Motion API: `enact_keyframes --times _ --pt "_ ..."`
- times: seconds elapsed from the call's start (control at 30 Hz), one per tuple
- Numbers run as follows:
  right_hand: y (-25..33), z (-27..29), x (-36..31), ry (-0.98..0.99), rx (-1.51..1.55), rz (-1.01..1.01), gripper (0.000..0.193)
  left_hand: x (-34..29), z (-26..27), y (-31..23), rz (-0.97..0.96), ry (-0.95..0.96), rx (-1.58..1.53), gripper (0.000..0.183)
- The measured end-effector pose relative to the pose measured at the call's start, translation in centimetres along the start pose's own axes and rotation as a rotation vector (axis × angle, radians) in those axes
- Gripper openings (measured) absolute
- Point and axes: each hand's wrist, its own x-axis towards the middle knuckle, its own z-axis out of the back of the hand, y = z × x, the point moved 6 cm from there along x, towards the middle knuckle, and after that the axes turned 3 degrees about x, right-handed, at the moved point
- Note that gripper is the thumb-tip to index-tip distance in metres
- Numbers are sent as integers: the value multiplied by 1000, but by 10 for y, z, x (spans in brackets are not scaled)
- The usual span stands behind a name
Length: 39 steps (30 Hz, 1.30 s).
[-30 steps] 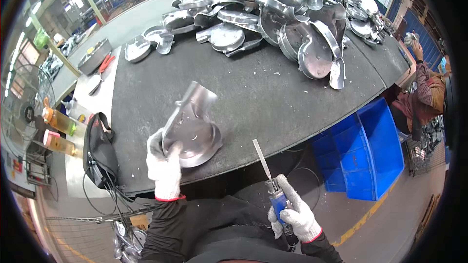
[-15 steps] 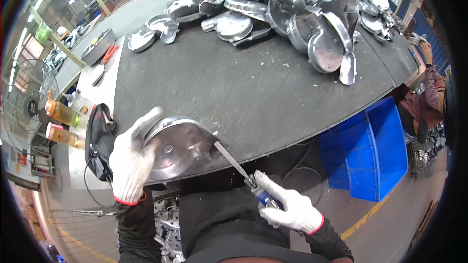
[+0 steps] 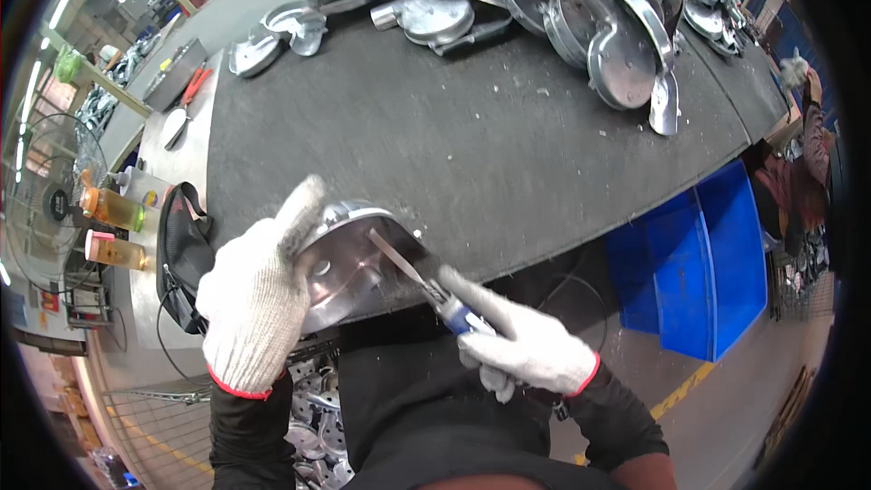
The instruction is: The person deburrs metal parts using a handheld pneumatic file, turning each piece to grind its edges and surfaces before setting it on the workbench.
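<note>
My left hand (image 3: 257, 298), in a white knit glove with a red cuff, grips a round, shiny metal casting (image 3: 347, 286) by its left rim. The casting is tilted at the table's near edge, its hollow inner side toward me. My right hand (image 3: 526, 336), gloved alike, is wrapped round a blue-handled file (image 3: 464, 316). The file's flat, narrow blade points up and left, its tip over the casting's inside near the upper rim. Whether the tip touches the metal I cannot tell.
Metal castings (image 3: 435, 16) are heaped on the far side of the dark table (image 3: 435, 150). At left are a black bag (image 3: 184, 259), drink bottles (image 3: 116, 209) and a red-handled tool (image 3: 186, 100). A blue bin (image 3: 685, 263) is at right, near another person's arm (image 3: 812, 118).
The file has moved up and left, its tip from the casting's right edge to over its inside. The casting has turned and shifted slightly right, with my left hand still on it.
</note>
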Motion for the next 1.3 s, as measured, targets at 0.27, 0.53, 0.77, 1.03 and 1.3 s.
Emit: enact_keyframes --times 0.27,0.53,0.77,1.03,1.3 --pt "59 -33 -13 -435 -1614 577 76 16 -2 -11 -66 -11 137 58" --pt "84 -4 -31 -496 -1688 527 61 18 3 -26 -119 -49 160 62" --pt "-20 -4 14 298 512 24 79 -7 -16 -5 -145 -150 186 61" --pt "34 -12 -9 -260 -873 497 71 2 -13 -7 -136 -86 -8 58" --pt "56 -14 -42 -707 -1808 544 73 21 -7 -23 -395 -213 332 54"
